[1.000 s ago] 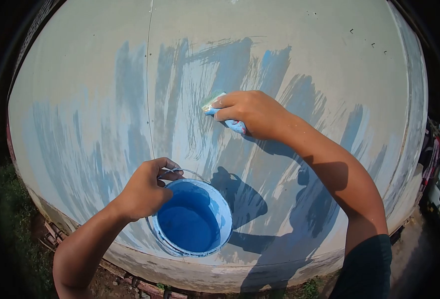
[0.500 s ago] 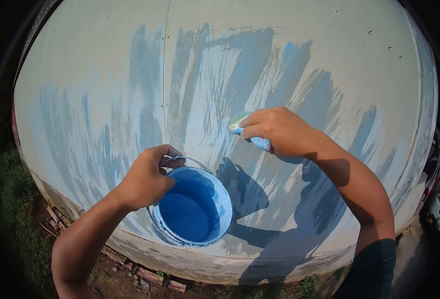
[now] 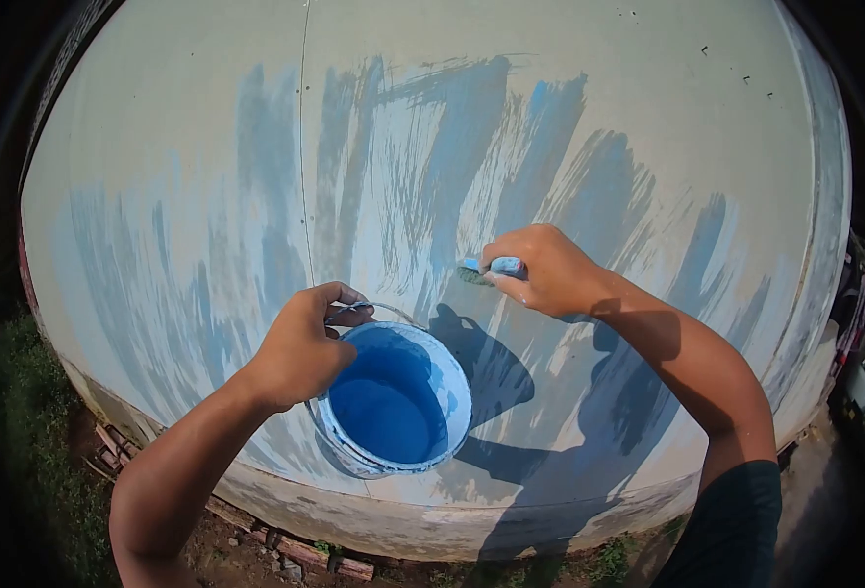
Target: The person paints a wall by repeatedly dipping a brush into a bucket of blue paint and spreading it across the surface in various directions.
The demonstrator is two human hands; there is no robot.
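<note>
My left hand [image 3: 312, 338] is closed round the wire handle of a bucket [image 3: 457, 377], which hangs tilted in front of the wall with blue paint inside. In my right hand [image 3: 540, 269] is a paintbrush [image 3: 507, 267] with a blue, spotted handle. Its dark bristles lie against or very near the wall [image 3: 707, 127], to the upper right of the bucket. Streaks of light blue and grey-blue paint cover the middle and lower wall, while the upper part is pale beige.
Shadows of my arms and the bucket fall on the lower right wall. Below the wall are bricks [image 3: 354, 567], soil and small stones. Green plants [image 3: 45, 431] grow at the lower left. Various objects stand beyond the right edge.
The brush has turned in my right hand, its handle now pointing right and its bristles lower. The bucket has shifted slightly right and up. The view has moved a little.
</note>
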